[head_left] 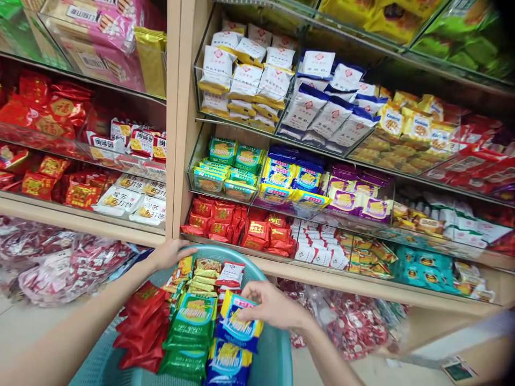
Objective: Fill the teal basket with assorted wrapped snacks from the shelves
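Note:
A teal plastic basket (285, 343) fills the lower middle of the view. My left hand (171, 254) grips its far left rim, fingers over the edge. Inside the basket, my right hand (270, 304) pinches a blue and yellow snack packet (240, 328), with thumb and fingers closed on its upper part. Below it lie similar blue packets (229, 362). Green packets (192, 321) are stacked to their left, then red packets (144, 324) in a leaning pile. Gold packets (205, 279) and red and white packets (231, 276) lie toward the basket's far side.
Wooden shelves with clear bins rise ahead. Blue and yellow packets (277, 174) fill a middle bin, beside green packets (237, 166). Red packets (217, 220) stand in the bin just beyond the basket. A wooden upright (181, 123) divides the shelves. Plastic bags (350, 324) lie under the shelf.

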The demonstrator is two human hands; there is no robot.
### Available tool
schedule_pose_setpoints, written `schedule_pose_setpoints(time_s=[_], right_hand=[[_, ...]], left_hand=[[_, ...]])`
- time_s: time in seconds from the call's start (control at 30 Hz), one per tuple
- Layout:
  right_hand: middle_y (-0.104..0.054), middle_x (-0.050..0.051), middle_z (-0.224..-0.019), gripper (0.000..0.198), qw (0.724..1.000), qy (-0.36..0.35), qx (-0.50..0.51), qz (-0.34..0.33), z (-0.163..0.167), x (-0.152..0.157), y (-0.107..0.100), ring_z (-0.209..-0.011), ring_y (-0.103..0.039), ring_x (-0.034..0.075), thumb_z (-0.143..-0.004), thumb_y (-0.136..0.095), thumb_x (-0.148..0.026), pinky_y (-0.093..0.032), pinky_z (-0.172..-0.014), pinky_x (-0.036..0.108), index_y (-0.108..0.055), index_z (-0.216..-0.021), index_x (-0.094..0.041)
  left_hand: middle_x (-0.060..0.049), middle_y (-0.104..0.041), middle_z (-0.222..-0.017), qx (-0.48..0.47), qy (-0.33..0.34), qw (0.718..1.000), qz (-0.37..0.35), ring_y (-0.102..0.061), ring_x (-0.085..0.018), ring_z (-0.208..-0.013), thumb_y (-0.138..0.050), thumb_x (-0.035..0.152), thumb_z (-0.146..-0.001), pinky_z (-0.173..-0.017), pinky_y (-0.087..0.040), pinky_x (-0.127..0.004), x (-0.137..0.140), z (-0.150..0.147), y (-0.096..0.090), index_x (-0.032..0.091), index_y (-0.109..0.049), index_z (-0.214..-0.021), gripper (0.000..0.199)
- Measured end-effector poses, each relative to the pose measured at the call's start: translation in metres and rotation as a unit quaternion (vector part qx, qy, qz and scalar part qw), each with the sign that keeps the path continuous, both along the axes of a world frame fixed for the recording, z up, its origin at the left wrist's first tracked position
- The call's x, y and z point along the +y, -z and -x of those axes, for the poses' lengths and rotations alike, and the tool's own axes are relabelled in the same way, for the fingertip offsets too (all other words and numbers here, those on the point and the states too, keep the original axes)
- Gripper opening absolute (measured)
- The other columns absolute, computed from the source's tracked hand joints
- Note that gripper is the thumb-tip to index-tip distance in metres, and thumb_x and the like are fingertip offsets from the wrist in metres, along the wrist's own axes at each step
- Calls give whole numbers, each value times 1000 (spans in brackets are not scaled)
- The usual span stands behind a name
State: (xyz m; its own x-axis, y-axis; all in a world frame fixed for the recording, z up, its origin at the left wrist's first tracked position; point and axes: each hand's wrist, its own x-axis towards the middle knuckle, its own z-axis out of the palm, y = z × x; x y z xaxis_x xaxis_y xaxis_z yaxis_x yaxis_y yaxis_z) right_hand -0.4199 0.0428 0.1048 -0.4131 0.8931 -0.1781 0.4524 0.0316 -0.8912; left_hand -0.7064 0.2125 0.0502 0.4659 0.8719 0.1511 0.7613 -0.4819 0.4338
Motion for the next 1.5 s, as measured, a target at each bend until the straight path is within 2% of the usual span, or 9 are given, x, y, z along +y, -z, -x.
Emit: schedule_pose_setpoints(time_s=[0.07, 0.17, 0.27, 0.43, 0.97, 1.13, 1.27, 1.37, 1.5], right_hand=[[-63, -1, -76, 39, 999, 16, 32, 32, -4, 3, 26, -67, -56, 13, -61, -76, -45, -42, -60, 25, -56, -77, -16], [-63, -1, -76, 35, 999, 33, 33, 23, -6, 2, 38, -68, -55, 13, -63, -74, -42, -40, -61, 23, -58, -80, -16], [-62, -2, -77, 34, 995, 45, -80, -26, -2, -3, 37, -69, -54, 13, -64, -73, -40, -36, -59, 23, -63, -89, -20], [-66, -1, -87, 33, 953, 81, -270, -106, 7, -13, 38, -85, -56, 19, -66, -71, -44, -33, -68, 26, -65, -94, -27], [-69, 4, -104, 40, 930, 52, -339, -134, 15, -26, 35, -97, -63, 28, -70, -66, -48, -41, -75, 32, -62, -105, -27], [-67, 8, -106, 65, 925, 12, -362, -118, 17, -28, 43, -97, -61, 33, -55, -74, -58, -45, -81, 40, -61, -109, -25], [-59, 11, -121, 82, 929, -8, -354, -108, 18, -27, 53, -112, -53, 35, -48, -79, -54, -37, -98, 46, -56, -120, -23], [-55, 11, -127, 77, 925, -26, -365, -104, 19, -20, 60, -118, -49, 34, -55, -78, -43, -30, -105, 48, -52, -126, -24], [-61, 12, -117, 61, 922, -17, -377, -92, 19, -10, 58, -109, -55, 34, -64, -72, -42, -40, -95, 44, -58, -120, -22]], left_hand=[[-9, -71, -99, -4, 3, 1000, 6, -65, -27, -94, -32, 66, -85, -77, -44, -29, -1, 1, 0, 21, -65, -103, 59], [-9, -71, -100, 0, 5, 1000, 2, -65, -27, -94, -32, 65, -85, -77, -44, -29, 0, 1, 0, 20, -65, -101, 59], [-10, -71, -95, 11, 4, 1000, -9, -65, -28, -91, -32, 66, -85, -75, -44, -29, 2, 0, 0, 19, -66, -95, 59], [-9, -71, -93, 13, 8, 1000, -1, -64, -27, -92, -31, 65, -85, -74, -44, -28, 3, -1, 1, 20, -64, -92, 56], [-10, -70, -93, 15, -15, 1000, -10, -65, -29, -92, -29, 67, -84, -76, -44, -32, -2, 0, -1, 20, -63, -94, 59], [-7, -70, -86, 6, -16, 1000, -14, -66, -27, -84, -29, 63, -86, -71, -44, -29, -6, 2, -3, 21, -64, -90, 54], [-7, -71, -89, -7, -17, 1000, -11, -66, -26, -86, -33, 64, -85, -70, -44, -28, -7, 2, -3, 21, -64, -91, 53], [-8, -71, -88, -8, -17, 1000, -10, -65, -27, -88, -33, 64, -85, -71, -43, -29, -7, 2, -3, 20, -64, -89, 54], [-7, -71, -88, -32, -9, 999, -4, -65, -26, -87, -34, 62, -86, -71, -43, -28, -6, 3, -2, 21, -64, -87, 51]])
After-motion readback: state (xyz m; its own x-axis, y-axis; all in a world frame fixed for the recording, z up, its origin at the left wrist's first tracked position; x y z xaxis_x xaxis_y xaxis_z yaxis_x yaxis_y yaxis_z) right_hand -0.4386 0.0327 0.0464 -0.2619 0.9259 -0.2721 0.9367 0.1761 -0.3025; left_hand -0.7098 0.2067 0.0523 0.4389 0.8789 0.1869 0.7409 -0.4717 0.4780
